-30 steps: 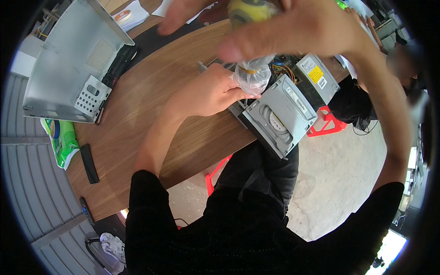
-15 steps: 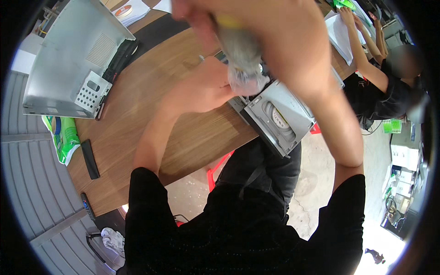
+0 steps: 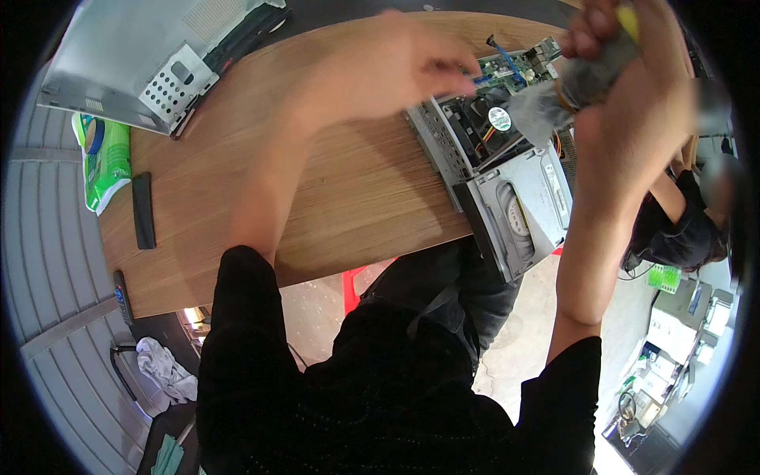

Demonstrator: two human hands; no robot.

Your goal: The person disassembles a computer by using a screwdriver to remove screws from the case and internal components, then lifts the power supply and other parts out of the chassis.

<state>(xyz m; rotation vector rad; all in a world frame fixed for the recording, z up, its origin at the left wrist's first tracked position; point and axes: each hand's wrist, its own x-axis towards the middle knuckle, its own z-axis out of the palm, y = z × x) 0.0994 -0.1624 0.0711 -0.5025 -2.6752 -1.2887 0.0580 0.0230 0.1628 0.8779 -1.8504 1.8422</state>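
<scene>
An opened desktop computer case (image 3: pixel 443 146) lies at the table's front edge, its metal drive unit (image 3: pixel 546 186) nearest me. Behind the drive show a green circuit board (image 3: pixel 507 75), cables and a fan hub with a round label (image 3: pixel 499 119). My right hand (image 3: pixel 633 119), raised over the case's right side, is closed round a yellow-ended grey object in clear plastic (image 3: pixel 546 111), blurred by motion. My left hand (image 3: pixel 380 75) hovers at the case's left side, blurred. Its fingers are apart with nothing visible in them.
The removed metal cover (image 3: pixel 119 59) stands at the far left of the wooden table (image 3: pixel 356 206). A green packet (image 3: pixel 107 162) and a black bar (image 3: pixel 143 210) lie at the left edge, near a remote control (image 3: pixel 122 297). Another person (image 3: pixel 673 218) sits at the right.
My right hand has moved right and away from me with the plastic-wrapped object. My left hand has lifted off the case, its fingers now apart. The view has shifted, uncovering the case's inside.
</scene>
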